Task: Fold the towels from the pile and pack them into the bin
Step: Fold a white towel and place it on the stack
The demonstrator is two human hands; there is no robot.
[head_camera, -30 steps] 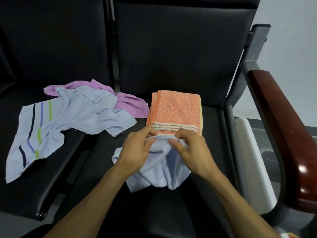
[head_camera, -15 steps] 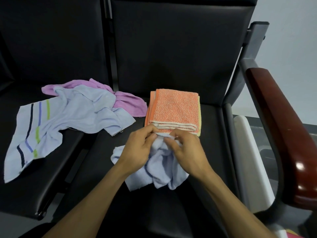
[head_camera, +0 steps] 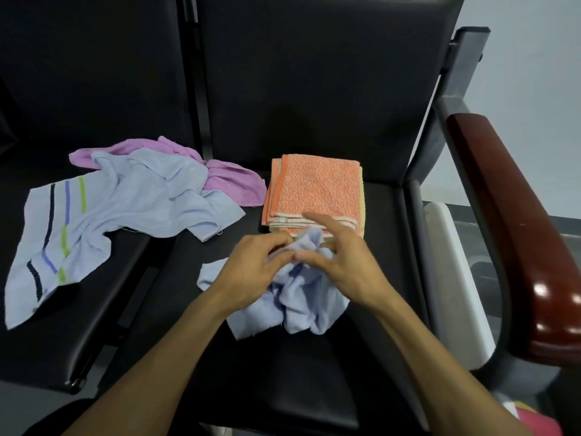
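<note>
Pale blue terry cloth fills the middle of what we see: a crumpled light blue towel [head_camera: 295,297] lies bunched on the black seat [head_camera: 314,372] right in front of us, its near edges spilling toward the seat's front. Our left hand [head_camera: 251,272] grips the cloth at its upper left, fingers curled into the folds. Our right hand [head_camera: 342,262] rests on the top of the same bunch with its fingers spread and mostly straight, the fingertips touching the raised peak of cloth; we see no pinch there.

Just behind the bunch, touching its far edge, sits a folded orange towel [head_camera: 317,187] on a small neat stack, with a pale yellow towel [head_camera: 362,202] showing along its right side underneath.

To the left, spanning the gap between this seat and the next one, we see the unfolded pile: a striped light blue towel [head_camera: 103,215] spread loosely, with dark blue, blue and green stripes near its left end, and a purple towel [head_camera: 226,180] partly tucked under it at the back.

On the right a dark red wooden armrest [head_camera: 515,221] runs along the chair, and below it a white plastic rim [head_camera: 452,278] shows beside the seat; we cannot tell whether it is the bin.
</note>
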